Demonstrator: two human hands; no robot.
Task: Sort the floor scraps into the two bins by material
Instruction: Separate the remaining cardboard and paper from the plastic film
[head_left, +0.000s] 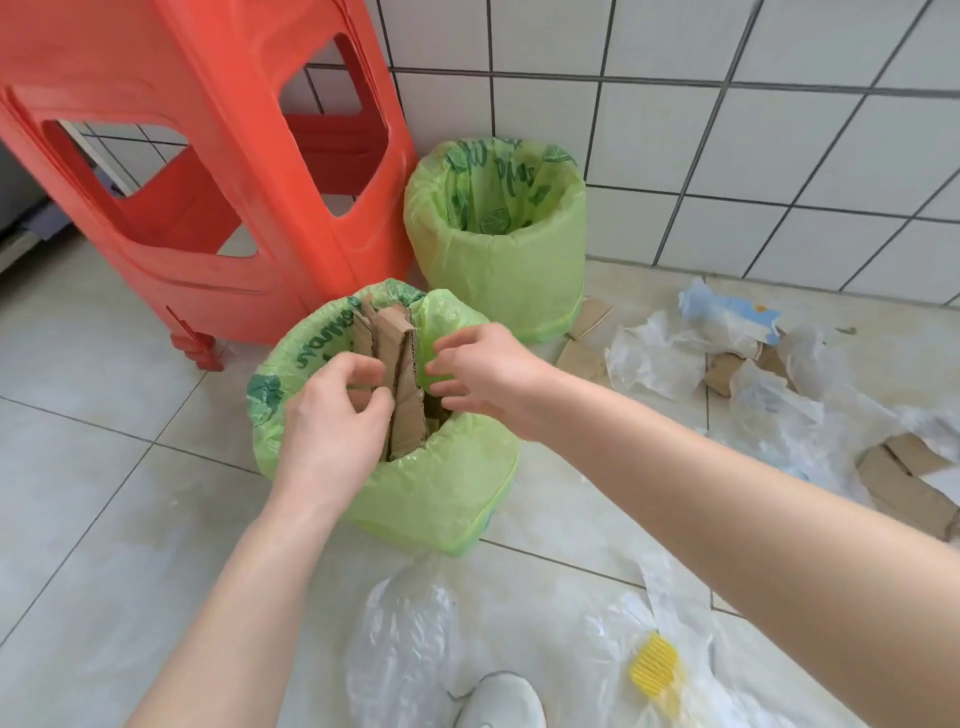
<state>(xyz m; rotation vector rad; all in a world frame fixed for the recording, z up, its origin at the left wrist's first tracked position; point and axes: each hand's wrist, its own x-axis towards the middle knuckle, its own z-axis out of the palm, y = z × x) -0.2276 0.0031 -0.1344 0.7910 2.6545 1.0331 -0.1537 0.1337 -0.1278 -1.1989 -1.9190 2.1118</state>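
Clear plastic bags (410, 639) lie nearest, on the floor (93, 467) just in front of the near bin (415, 493), with a white shoe tip (501, 699) and a yellow comb-like piece (653, 666) among them. Both hands work at the near bin's mouth: the left hand (332, 410) pinches a cardboard strip (402, 384) standing upright inside, while the right hand (483, 376), fingers half-curled and holding nothing that I can see, hovers beside it. Cardboard is being packed here, I judge. The far bin (493, 244), behind the near one against the tiled wall, looks empty. Next comes pushing the strips down, then reaching right of the near bin, where cardboard scraps (904, 483) lie tangled under plastic film (779, 410) and must be separated. A red stool (208, 171) crowds the near bin's left.
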